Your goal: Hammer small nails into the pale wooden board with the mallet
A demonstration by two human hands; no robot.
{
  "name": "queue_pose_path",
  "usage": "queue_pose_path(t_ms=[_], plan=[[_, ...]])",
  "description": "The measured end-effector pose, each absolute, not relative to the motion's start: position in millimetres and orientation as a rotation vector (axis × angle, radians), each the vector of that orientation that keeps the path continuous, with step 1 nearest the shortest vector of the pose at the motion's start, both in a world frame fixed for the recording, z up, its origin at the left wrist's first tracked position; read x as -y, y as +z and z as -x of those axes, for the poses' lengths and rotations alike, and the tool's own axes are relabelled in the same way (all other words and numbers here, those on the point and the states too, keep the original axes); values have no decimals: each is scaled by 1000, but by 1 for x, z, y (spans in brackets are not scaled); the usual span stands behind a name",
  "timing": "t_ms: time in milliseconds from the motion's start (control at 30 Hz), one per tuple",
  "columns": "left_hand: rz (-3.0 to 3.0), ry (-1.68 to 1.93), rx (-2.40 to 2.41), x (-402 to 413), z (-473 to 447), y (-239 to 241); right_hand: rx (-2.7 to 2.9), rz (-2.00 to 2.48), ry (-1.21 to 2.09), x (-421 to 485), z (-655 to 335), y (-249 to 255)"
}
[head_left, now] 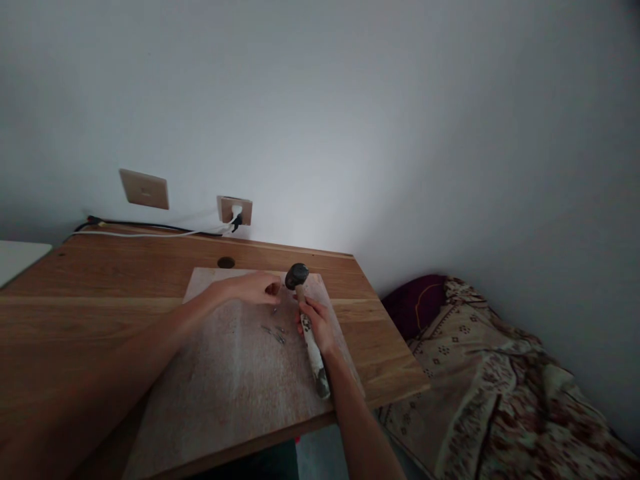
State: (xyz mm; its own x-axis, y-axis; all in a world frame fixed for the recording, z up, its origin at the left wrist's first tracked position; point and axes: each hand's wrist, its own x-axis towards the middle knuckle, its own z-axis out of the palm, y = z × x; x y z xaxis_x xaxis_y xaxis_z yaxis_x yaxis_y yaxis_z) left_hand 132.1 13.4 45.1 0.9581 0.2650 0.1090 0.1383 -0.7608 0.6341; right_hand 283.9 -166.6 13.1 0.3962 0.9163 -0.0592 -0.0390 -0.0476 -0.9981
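Observation:
My right hand (316, 323) is wrapped round the upper handle of a hammer (314, 357) with a dark head and a worn, whitish, stained handle. The hammer's head points away from me, just right of my left hand (261, 289). My left hand is closed with curled fingertips over the far part of a pale wooden board (230, 380); whatever is between the fingers is too small to make out. Several loose nails (276, 335) lie on the board between the two hands. Another small metal piece (275, 309) shows just below my left fingers.
Under the board is a brown wooden table (380, 353) against a white wall. A socket (235, 211) with plugs and cables (150, 233) sits behind it. The table has a round hole (226, 263). A white object (20, 259) is far left; a patterned blanket (495, 387) lies right.

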Motion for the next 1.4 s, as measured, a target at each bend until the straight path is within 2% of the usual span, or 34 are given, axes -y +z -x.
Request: queue_pose_path(t_ms=[100, 200, 567, 867, 1400], plan=[[-2527, 36, -160, 4, -128, 56, 853, 1396, 961, 167, -284, 13], [-2663, 6, -221, 19, -133, 56, 870, 1401, 949, 168, -284, 14], [-2687, 183, -293, -15, -125, 51, 832, 1398, 943, 171, -285, 15], [-2259, 592, -357, -43, -136, 8, 783, 1428, 898, 171, -281, 20], [-2270, 574, -336, -40, -133, 0, 790, 1471, 862, 173, -277, 23]])
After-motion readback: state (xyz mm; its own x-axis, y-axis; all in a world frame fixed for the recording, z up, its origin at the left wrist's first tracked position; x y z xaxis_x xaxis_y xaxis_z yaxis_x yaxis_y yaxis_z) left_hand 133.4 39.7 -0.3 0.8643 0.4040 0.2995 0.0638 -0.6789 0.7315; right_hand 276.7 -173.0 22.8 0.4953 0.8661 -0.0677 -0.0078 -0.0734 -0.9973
